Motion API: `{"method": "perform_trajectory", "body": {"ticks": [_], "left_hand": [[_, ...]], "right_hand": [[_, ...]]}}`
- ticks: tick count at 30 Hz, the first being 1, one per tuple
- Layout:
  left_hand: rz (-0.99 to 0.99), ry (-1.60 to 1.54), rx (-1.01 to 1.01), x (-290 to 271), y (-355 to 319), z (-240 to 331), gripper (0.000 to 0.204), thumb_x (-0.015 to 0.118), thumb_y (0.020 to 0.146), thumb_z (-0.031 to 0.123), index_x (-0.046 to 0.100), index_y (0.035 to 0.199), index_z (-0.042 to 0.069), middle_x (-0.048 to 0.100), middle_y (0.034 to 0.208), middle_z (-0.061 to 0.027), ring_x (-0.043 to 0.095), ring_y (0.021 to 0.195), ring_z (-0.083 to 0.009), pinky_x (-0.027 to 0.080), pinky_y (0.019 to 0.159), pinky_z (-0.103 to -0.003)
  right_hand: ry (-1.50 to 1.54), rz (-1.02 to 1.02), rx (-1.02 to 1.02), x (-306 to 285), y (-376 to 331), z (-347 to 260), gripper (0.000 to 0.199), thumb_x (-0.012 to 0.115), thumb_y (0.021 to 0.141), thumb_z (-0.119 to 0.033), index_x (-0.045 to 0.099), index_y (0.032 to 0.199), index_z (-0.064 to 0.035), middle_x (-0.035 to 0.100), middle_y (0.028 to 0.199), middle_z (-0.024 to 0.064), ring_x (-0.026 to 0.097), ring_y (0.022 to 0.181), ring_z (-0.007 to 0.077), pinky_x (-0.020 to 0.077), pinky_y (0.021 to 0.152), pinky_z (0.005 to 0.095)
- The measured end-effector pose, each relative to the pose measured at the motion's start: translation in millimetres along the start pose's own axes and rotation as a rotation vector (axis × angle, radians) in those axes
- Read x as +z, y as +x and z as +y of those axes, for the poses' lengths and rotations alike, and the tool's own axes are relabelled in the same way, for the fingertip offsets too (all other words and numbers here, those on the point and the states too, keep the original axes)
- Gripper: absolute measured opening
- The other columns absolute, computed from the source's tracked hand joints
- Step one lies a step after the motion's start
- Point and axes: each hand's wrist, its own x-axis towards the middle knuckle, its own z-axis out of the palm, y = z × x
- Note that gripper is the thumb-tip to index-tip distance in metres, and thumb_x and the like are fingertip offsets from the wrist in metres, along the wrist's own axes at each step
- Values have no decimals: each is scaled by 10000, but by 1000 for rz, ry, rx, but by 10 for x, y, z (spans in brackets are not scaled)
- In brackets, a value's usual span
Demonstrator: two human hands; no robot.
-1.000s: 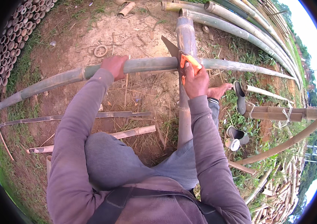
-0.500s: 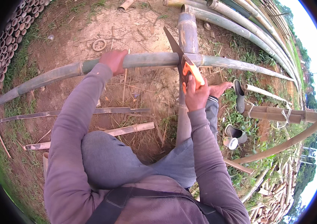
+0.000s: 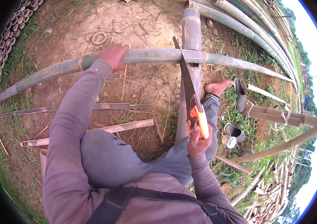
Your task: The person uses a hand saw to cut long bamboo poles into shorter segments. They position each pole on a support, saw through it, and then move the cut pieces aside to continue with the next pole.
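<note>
Ground was rough dirt (image 3: 147, 31) with scrappy grass (image 3: 21, 56). Left hand (image 3: 113, 58) was curled over a jointed bamboo pole (image 3: 151, 56) lying across a thicker log (image 3: 191, 31); right hand (image 3: 199, 142) was wrapped round an orange-handled saw (image 3: 189, 85), thin tapered blade (image 3: 186, 72) against the pole.

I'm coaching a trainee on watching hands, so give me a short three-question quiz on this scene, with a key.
1. Where is the person's left hand?
A) On the white tub
B) On the crosswise bamboo pole
C) On the knee
2. True or false: the visible foot wears a shoe.
3. Fill in: the right hand grips a ____ with an orange handle.

Key:
1. B
2. False; it is bare.
3. Saw
</note>
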Motion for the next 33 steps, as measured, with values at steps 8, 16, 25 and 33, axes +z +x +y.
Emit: {"method": "perform_trajectory", "body": {"ticks": [8,16,25,33], "left_hand": [[10,-31,-15,-111,-100,57,531,885,818,300,600,1240,150,725,1140,-143,719,1086,-369,569,960,-490],[40,-84,-6,110,-30,-61,521,882,801,272,607,1222,138,741,1109,-136,726,1062,-358,571,940,-490],[25,-31,5,-68,-129,41,537,880,799,288,607,1236,136,737,1108,-141,729,1060,-352,573,927,-485],[67,-71,20,158,-24,-111,542,874,774,256,612,1235,150,735,1073,-137,726,1034,-373,565,911,-498]], "right_hand": [[-38,-11,3,742,1144,288,277,732,1006,-163,653,1196,23,710,858,159,683,742,180,540,695,331],[40,-14,59,-355,-698,-8,430,677,1053,-208,534,1302,113,725,1110,185,733,932,188,609,865,326],[-181,7,-83,824,1245,213,264,725,1022,-190,665,1167,22,698,852,121,635,727,148,526,684,322],[185,-6,-24,-264,-759,209,356,689,1058,-276,545,1209,13,620,770,21,572,591,69,514,559,235]]}}
